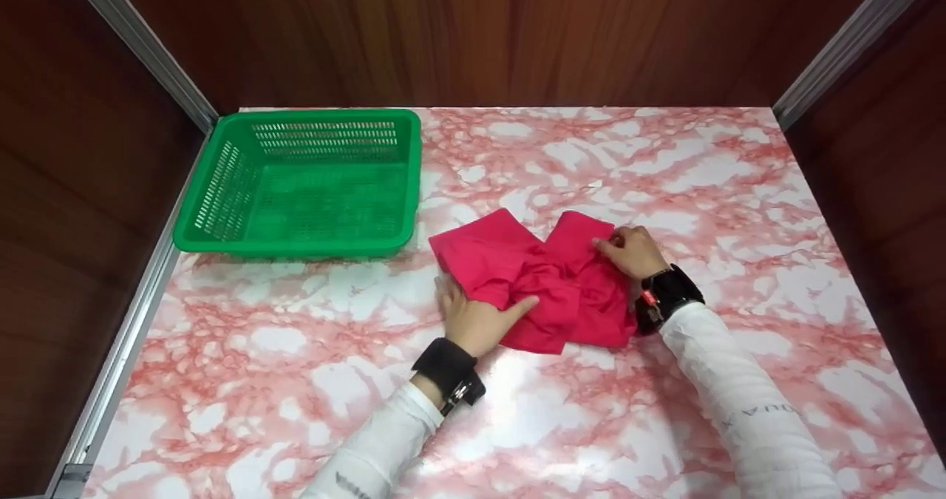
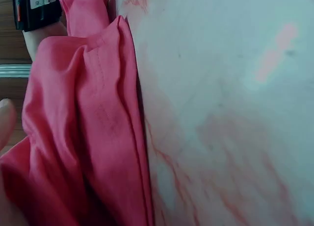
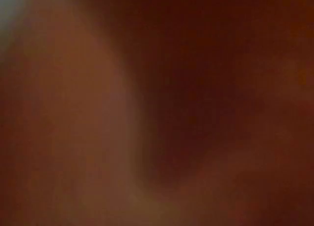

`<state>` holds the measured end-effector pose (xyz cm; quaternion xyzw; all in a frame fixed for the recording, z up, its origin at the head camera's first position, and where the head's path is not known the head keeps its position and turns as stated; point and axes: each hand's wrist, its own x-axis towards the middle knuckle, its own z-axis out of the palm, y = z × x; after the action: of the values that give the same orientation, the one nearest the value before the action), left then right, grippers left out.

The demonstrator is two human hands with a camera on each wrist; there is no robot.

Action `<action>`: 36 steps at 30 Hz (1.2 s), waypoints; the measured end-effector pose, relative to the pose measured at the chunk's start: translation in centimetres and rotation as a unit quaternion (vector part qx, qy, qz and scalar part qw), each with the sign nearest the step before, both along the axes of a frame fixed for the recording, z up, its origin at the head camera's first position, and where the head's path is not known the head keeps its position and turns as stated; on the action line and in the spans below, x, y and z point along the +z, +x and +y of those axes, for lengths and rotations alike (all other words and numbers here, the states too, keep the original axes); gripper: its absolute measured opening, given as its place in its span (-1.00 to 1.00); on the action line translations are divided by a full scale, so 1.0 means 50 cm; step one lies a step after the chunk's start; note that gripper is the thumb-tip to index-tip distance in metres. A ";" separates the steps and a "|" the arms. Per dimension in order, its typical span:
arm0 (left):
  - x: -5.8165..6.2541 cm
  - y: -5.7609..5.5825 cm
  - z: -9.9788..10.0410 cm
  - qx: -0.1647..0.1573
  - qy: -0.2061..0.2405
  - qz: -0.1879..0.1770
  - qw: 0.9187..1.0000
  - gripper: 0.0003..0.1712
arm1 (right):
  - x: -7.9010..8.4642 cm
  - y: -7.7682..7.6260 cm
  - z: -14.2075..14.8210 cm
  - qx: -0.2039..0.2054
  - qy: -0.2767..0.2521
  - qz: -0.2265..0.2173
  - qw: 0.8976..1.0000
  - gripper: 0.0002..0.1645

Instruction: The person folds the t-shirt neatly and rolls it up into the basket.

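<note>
A crumpled pinkish-red cloth (image 1: 558, 292) lies in loose folds on the table, its layers bunched toward the middle. Stitching runs along a folded hem of this cloth (image 2: 110, 108) in the left wrist view. My left hand (image 1: 477, 325) rests at its lower left, thumb stretched out over the fabric and fingers along the left edge, partly hidden. At the upper right corner, my right hand (image 1: 632, 251) pinches the cloth between thumb and fingers. The right wrist view is dark and blurred, filled by skin close to the lens.
A green plastic basket (image 1: 295, 248) with slotted walls stands at the back left, with nothing inside. Underneath is a red-and-white marbled table (image 1: 295, 381). Dark wooden panels (image 1: 473, 33) close off the back and both sides, with metal strips (image 1: 140, 48) at the corners.
</note>
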<state>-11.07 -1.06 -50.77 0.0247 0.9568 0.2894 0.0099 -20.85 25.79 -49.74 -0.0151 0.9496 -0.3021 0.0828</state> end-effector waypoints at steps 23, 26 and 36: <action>0.032 -0.074 -0.033 0.114 0.179 0.183 0.960 -0.48 | 0.030 0.022 0.009 -0.024 -0.086 0.088 0.992 -0.62; 0.045 -0.084 -0.049 0.113 0.186 0.186 0.958 -0.41 | 0.048 0.025 0.029 -0.043 -0.080 0.122 0.988 -0.61; 0.080 -0.101 -0.094 0.129 0.203 0.167 0.956 -0.35 | 0.109 0.038 0.110 -0.111 -0.072 0.169 0.977 -0.49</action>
<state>-16.12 -5.78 -46.79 -0.0491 0.8612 0.4677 -0.1927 -18.95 31.30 -44.31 0.0336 0.9212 -0.3704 -0.1143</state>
